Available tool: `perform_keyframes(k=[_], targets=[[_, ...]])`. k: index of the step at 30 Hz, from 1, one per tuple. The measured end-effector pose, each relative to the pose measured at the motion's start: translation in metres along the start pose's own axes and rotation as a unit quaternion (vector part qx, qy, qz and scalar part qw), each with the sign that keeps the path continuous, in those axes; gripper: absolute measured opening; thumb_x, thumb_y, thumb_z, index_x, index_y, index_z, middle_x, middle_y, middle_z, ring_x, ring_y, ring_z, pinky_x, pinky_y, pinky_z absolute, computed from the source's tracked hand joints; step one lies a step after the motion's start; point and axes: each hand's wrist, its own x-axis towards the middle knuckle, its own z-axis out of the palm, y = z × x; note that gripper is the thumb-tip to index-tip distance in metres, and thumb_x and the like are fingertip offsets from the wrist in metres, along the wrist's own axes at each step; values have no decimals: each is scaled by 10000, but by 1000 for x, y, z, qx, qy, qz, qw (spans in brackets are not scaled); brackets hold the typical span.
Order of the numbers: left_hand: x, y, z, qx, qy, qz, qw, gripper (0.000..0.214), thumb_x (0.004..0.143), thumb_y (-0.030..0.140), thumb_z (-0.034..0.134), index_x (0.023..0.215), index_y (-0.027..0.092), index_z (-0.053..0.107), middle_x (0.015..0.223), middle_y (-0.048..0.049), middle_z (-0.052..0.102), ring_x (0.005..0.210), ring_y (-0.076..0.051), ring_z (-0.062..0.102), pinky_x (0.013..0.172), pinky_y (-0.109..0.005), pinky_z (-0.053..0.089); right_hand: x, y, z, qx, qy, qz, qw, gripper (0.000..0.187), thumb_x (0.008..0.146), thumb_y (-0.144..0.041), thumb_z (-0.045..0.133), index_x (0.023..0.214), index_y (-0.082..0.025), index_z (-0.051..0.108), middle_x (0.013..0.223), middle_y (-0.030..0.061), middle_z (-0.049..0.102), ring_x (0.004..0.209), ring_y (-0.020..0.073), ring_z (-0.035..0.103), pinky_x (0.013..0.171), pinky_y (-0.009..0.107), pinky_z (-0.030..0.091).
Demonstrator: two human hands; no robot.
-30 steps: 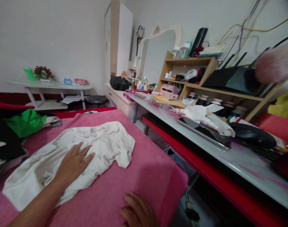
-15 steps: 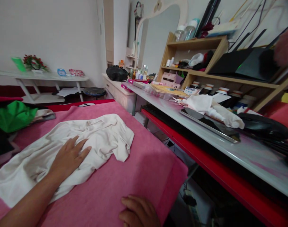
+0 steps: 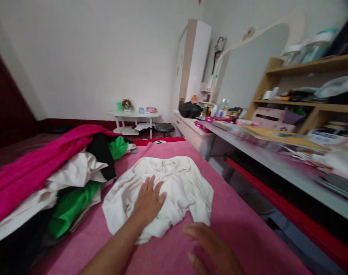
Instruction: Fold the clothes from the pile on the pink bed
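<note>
A crumpled white shirt (image 3: 174, 183) lies on the pink bed cover (image 3: 237, 221). My left hand (image 3: 149, 198) rests flat on the shirt, fingers stretched out. Nearer the camera, my right hand (image 3: 212, 250) hovers just over the pink cover beside the shirt's near edge, fingers loosely apart and blurred, with nothing in it.
A heap of clothes (image 3: 53, 179) in magenta, white, black and green lies on the bed at the left. A long grey desk (image 3: 282, 168) with a red edge and cluttered wooden shelves (image 3: 314, 103) runs along the right. A small white table (image 3: 133, 114) stands at the far wall.
The view has swung left, so the clothes heap shows now. My right hand has lifted forward from the cover's near edge toward the shirt. The left hand stays on the shirt.
</note>
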Motion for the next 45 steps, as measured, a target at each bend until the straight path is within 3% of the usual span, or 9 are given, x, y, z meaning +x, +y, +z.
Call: perform_keyframes(k=[3, 6, 10, 12, 15, 32, 40, 43, 45], targets=[[-2, 2, -8, -50, -18, -15, 998, 512, 945, 428, 358, 1403, 220, 448, 1537, -134, 276, 1436, -312, 158, 1151, -482, 178, 80, 8, 21, 36, -23, -38, 998, 361, 810, -160, 516, 1151, -246, 595, 1155, 54, 644, 1092, 184, 597, 957, 299, 479], [-5, 1, -10, -103, -25, -24, 994, 547, 935, 412, 363, 1443, 208, 385, 1560, -125, 216, 1449, -300, 79, 1170, -479, 118, 144, 37, 69, 49, -9, -23, 998, 340, 811, -213, 514, 1138, -201, 603, 1205, 89, 607, 1161, 214, 547, 1022, 372, 434], [-4, -3, -5, -160, -36, -39, 986, 629, 921, 435, 375, 1494, 203, 261, 1576, -108, 153, 1452, -277, -4, 1183, -473, 58, 182, 88, 130, 36, 18, 20, 999, 314, 856, -335, 488, 1078, -166, 635, 1147, 118, 631, 1120, 245, 567, 1011, 433, 438], [-2, -5, -1, -180, -47, -40, 982, 655, 904, 430, 401, 1500, 214, 240, 1583, -93, 114, 1450, -275, -36, 1185, -472, 32, 183, 104, 145, 32, 19, 22, 999, 294, 871, -364, 484, 1027, -187, 660, 1110, 101, 652, 1089, 243, 578, 1004, 438, 439], [1, -7, 1, -199, -58, -39, 978, 697, 870, 400, 442, 1505, 213, 222, 1588, -81, 58, 1443, -286, -84, 1180, -494, -1, 175, 110, 147, 45, 7, 10, 999, 288, 882, -390, 486, 1009, -219, 680, 1091, 76, 667, 1078, 233, 580, 1010, 433, 432], [-1, -3, -9, -233, -66, -48, 969, 712, 840, 363, 454, 1497, 172, 254, 1588, -103, 41, 1442, -297, -99, 1177, -508, -26, 169, 104, 137, 57, -24, 9, 998, 347, 869, -418, 460, 1031, -206, 682, 1119, 87, 660, 1097, 240, 576, 997, 436, 453], [-3, -4, -10, -228, -44, -43, 972, 683, 871, 400, 434, 1499, 203, 249, 1591, -84, 80, 1450, -298, -52, 1183, -499, 6, 171, 107, 140, 69, -25, 16, 997, 348, 863, -416, 469, 1039, -199, 676, 1134, 97, 656, 1116, 243, 568, 1024, 453, 427], [-2, -5, -12, -207, -39, -40, 977, 665, 882, 419, 433, 1493, 216, 267, 1586, -95, 116, 1453, -300, 12, 1184, -482, 45, 167, 100, 138, 74, -33, 32, 996, 390, 862, -405, 450, 1094, -173, 661, 1213, 121, 628, 1176, 246, 549, 1053, 463, 405], [-2, -4, -14, -180, -35, -36, 982, 632, 886, 407, 438, 1477, 222, 312, 1578, -107, 155, 1451, -304, 52, 1179, -478, 84, 151, 89, 125, 75, -57, 33, 995, 428, 854, -391, 461, 1180, -171, 630, 1326, 128, 560, 1260, 247, 491, 1076, 465, 382]])
